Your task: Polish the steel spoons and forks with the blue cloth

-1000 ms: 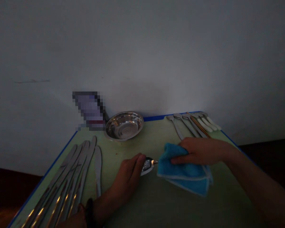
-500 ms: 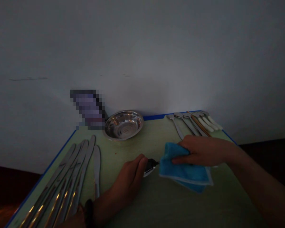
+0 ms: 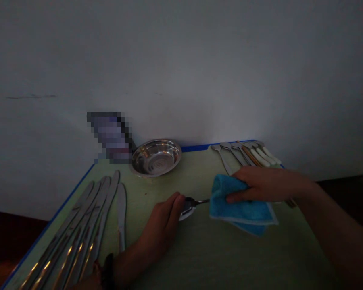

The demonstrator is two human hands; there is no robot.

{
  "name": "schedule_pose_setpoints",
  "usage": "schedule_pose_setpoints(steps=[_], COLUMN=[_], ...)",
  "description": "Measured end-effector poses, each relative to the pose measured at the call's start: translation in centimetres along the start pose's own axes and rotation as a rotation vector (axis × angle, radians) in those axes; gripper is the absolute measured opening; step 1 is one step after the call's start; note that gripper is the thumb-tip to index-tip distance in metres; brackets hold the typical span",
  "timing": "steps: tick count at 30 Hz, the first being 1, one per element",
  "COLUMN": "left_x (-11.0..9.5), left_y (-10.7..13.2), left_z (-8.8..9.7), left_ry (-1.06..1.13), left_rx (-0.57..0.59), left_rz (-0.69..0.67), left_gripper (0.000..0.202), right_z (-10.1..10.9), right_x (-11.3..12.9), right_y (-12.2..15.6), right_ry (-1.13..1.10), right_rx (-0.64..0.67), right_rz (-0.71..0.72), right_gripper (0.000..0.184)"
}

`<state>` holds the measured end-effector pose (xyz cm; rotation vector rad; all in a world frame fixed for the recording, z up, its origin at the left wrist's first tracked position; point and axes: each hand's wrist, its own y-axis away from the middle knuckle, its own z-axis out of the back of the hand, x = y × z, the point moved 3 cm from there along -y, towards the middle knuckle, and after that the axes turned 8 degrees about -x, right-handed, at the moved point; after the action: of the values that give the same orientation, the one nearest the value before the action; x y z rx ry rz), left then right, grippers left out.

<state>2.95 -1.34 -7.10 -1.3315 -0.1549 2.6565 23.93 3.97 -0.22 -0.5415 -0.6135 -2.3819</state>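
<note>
My left hand (image 3: 163,227) lies on the green table top (image 3: 199,257), its fingertips pinching the bowl of a metal spoon (image 3: 189,207). The spoon's thin handle runs to the right into a folded blue cloth (image 3: 240,209). My right hand (image 3: 266,183) is closed over the top of that cloth and presses it round the handle. Most of the handle is hidden inside the cloth.
A row of several table knives (image 3: 90,225) lies at the left. A shiny steel bowl (image 3: 155,156) stands at the back by the wall, beside a blurred-out object (image 3: 110,137). Several spoons and white-handled pieces (image 3: 248,155) lie at the back right. The table has a blue edge (image 3: 196,147).
My right hand has drawn the blue cloth to the right along the spoon, baring more of the handle. My left hand has kept its hold on the spoon's bowl.
</note>
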Motion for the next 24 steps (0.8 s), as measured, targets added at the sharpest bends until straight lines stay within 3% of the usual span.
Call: schedule_pose_setpoints(steps=[4, 8, 13, 17, 21, 24], left_x=[0.5, 0.8, -0.1, -0.2, -0.7, -0.5], left_y=[-0.1, 0.2, 0.7, 0.3, -0.2, -0.2], left_z=[0.1, 0.3, 0.1, -0.1, 0.1, 0.0], left_ry=[0.056, 0.104, 0.255, 0.416, 0.4, 0.367], left_rx=[-0.01, -0.02, 0.191, 0.29, 0.289, 0.232], left_rz=[0.079, 0.08, -0.009, 0.136, 0.097, 0.073], left_gripper=[0.039, 0.042, 0.047, 0.054, 0.036, 0.03], right_z=[0.6, -0.1, -1.4, -1.1, -0.3, 0.3], right_x=[-0.6, 0.3, 1.9, 2.3, 2.2, 1.5], right_y=[0.8, 0.1, -1.0, -0.8, -0.3, 0.1], right_ry=[-0.001, 0.069, 0.08, 0.206, 0.237, 0.163], right_rx=[0.011, -0.045, -0.08, -0.249, -0.299, -0.237], right_rz=[-0.054, 0.005, 0.126, 0.135, 0.137, 0.099], right_gripper=[0.045, 0.042, 0.033, 0.014, 0.011, 0.019])
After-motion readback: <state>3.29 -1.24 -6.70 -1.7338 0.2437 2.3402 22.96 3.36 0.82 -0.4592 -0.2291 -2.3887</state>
